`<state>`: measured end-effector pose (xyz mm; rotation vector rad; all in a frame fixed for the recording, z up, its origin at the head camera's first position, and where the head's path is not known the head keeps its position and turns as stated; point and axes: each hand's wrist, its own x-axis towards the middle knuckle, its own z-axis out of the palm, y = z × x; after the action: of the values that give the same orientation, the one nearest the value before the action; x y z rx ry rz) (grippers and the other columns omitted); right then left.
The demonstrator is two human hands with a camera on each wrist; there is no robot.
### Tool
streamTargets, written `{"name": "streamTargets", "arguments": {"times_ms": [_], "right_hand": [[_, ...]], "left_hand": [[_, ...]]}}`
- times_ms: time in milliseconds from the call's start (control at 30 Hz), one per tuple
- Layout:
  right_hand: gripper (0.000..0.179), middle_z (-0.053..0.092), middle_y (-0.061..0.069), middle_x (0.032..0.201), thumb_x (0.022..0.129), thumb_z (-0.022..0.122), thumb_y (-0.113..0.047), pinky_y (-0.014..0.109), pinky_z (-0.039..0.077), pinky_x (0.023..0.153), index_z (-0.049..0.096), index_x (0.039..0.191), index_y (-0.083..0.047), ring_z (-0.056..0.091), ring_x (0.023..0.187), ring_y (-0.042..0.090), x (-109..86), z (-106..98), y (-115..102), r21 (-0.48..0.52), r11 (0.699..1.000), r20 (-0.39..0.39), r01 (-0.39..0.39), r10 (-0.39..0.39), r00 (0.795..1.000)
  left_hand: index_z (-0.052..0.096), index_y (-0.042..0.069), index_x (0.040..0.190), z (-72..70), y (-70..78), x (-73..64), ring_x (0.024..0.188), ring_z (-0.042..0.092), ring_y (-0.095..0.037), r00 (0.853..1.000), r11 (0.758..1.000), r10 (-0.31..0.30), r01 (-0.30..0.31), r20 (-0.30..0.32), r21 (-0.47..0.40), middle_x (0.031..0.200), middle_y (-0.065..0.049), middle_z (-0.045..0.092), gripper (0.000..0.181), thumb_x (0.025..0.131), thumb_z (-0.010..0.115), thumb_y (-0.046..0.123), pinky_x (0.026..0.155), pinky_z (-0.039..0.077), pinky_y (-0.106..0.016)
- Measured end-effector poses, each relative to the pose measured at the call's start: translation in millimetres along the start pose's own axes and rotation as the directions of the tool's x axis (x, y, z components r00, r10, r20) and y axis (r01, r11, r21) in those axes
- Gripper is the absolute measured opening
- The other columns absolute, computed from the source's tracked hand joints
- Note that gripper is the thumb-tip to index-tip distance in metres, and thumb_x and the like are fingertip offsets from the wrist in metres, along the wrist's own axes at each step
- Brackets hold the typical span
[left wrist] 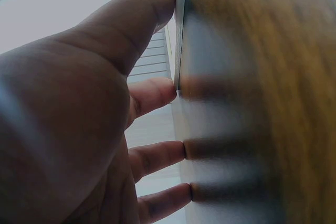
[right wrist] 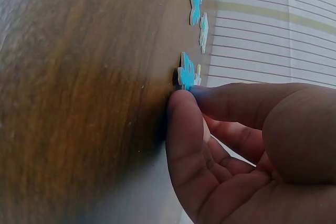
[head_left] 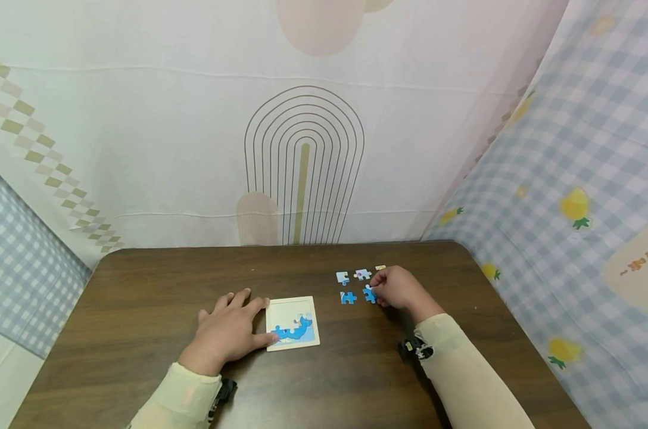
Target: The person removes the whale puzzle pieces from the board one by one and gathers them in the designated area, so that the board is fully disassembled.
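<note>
My left hand (head_left: pixel 230 328) lies spread on the table, its thumb on the left edge of a square puzzle board (head_left: pixel 293 300) and its index fingertip at the upper left corner. In the left wrist view the thumb (left wrist: pixel 152 3) overlaps the board's edge. Joined blue pieces (head_left: pixel 297 330) fill the lower and right part of the board. Between thumb and index finger, my right hand (head_left: pixel 401 292) pinches a blue puzzle piece (head_left: pixel 369 294), partly hidden by the fingertips. The right wrist view shows this puzzle piece (right wrist: pixel 186 72) close over the table.
Beside the right hand lie a blue loose piece (head_left: pixel 348 298), a white and blue piece (head_left: pixel 342 277), a pale piece (head_left: pixel 363 274) and a partly hidden yellowish piece (head_left: pixel 380 268). The brown table (head_left: pixel 195 268) ends at a patterned cloth (head_left: pixel 195 149) behind.
</note>
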<state>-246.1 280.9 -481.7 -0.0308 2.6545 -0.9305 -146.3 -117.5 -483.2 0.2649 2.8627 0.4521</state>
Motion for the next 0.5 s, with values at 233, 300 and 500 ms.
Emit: {"name": "streamTargets", "arguments": {"times_ms": [233,300,500], "right_hand": [[0.01,0.076,0.01,0.097,0.107,0.071,-0.007,0.034,0.064,0.07,0.078,0.113,-0.003,0.075,0.077,0.02,-0.3,-0.5,-1.4,0.007,1.0,0.007,0.0,0.0,1.0],[0.011,0.076,0.011,0.099,0.107,0.071,-0.007,0.034,0.065,0.07,0.078,0.114,-0.002,0.075,0.078,0.02,-0.8,-1.3,-1.7,0.018,1.0,0.008,-0.002,0.002,1.0],[0.012,0.076,0.012,0.101,0.108,0.07,-0.006,0.036,0.066,0.072,0.077,0.115,0.0,0.075,0.079,0.02,-1.7,-1.4,-0.5,0.035,0.999,0.013,-0.003,0.002,1.0]], "left_hand": [[0.057,0.036,0.165,-0.2,0.0,0.0,0.162,0.039,-0.055,1.0,1.0,-0.001,0.001,0.002,-0.002,0.18,-0.017,0.041,0.089,0.091,0.078,0.08,0.108,0.034,-0.095],[0.057,0.036,0.165,-0.5,0.3,0.0,0.162,0.039,-0.055,1.0,1.0,-0.001,0.001,0.004,-0.007,0.18,-0.017,0.04,0.089,0.091,0.078,0.08,0.109,0.033,-0.096],[0.056,0.036,0.166,-0.4,0.6,0.7,0.163,0.038,-0.055,1.0,1.0,-0.002,0.002,0.008,-0.006,0.18,-0.017,0.04,0.09,0.091,0.077,0.081,0.109,0.032,-0.096]]}}
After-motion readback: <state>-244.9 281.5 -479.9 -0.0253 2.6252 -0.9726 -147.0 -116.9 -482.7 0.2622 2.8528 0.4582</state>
